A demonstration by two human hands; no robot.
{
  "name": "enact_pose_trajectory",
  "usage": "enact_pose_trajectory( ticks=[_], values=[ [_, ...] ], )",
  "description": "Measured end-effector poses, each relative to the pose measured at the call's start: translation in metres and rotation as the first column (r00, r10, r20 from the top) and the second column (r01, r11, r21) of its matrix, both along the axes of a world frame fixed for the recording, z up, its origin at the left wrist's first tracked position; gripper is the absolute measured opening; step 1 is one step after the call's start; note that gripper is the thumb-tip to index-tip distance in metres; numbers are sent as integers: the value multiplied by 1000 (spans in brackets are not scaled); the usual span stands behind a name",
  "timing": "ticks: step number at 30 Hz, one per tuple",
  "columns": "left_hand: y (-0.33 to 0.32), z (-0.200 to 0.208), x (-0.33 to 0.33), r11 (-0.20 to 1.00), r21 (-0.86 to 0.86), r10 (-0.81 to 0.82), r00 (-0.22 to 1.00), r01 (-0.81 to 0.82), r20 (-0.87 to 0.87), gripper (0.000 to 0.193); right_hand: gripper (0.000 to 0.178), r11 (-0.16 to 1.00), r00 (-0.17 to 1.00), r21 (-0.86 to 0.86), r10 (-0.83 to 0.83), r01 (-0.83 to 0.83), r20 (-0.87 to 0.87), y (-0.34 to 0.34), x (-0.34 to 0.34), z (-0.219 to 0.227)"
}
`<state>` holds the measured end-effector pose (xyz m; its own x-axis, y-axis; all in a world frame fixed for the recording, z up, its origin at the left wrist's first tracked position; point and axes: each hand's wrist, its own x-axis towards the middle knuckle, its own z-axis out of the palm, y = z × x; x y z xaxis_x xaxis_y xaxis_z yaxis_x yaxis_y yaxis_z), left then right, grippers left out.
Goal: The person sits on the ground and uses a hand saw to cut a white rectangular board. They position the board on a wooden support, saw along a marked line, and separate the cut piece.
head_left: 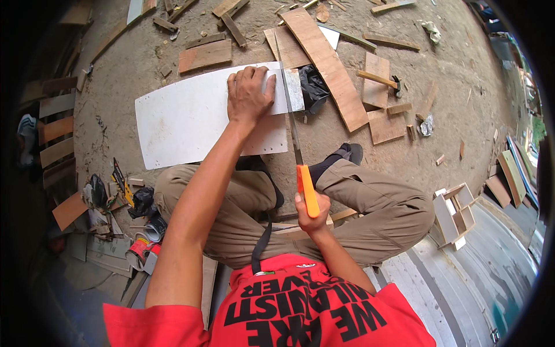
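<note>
My right hand [312, 213] is wrapped round the orange handle of a hand saw [296, 139]. Its long thin blade points away from me and crosses a short whitish board piece [295, 91] near that piece's right end. This piece appears to lie over the right part of a larger white board [185, 115]. My left hand [250, 92] bears down there, fingers bent toward the far edge and thumb apart, left of the blade. What lies beneath my palm is hidden. A black plastic bag [313, 89] sits just right of the cut piece.
A long plank [326, 66] lies beyond the blade. Farther right, a hammer [378, 80] rests on wood pieces. Beside my right knee stands a small wooden compartment frame [454, 214]. Another saw with a yellow-black handle [122, 182] and cans [139, 250] are at the left. Wood scraps litter the ground.
</note>
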<state>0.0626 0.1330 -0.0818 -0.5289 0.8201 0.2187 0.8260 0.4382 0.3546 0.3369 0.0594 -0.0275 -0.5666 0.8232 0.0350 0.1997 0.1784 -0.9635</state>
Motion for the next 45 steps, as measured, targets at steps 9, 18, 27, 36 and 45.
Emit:
enact_pose_trajectory(
  ticks=[9, 18, 27, 36, 45],
  values=[
    [5, -1, -1, 1000, 11, 29, 999, -29, -44, 32, 25, 999, 1000, 28, -20, 20, -3, 31, -30, -12],
    [4, 1, 0, 1000, -3, 17, 1000, -17, -24, 32, 25, 997, 999, 65, 39, -40, 11, 41, -34, -6],
    [1, -3, -1, 1000, 1, 8, 999, -8, -31, 32, 24, 1000, 1000, -18, 8, -8, -27, -1, 20, 3],
    [6, -5, -3, 998, -7, 57, 997, -58, -45, 33, 25, 994, 997, 74, 80, -81, 23, -1, 30, -4],
    [5, -5, -2, 998, -13, 68, 998, -68, 4, 33, 23, 999, 999, -36, 38, -38, -4, 50, -34, -12]
  ],
)
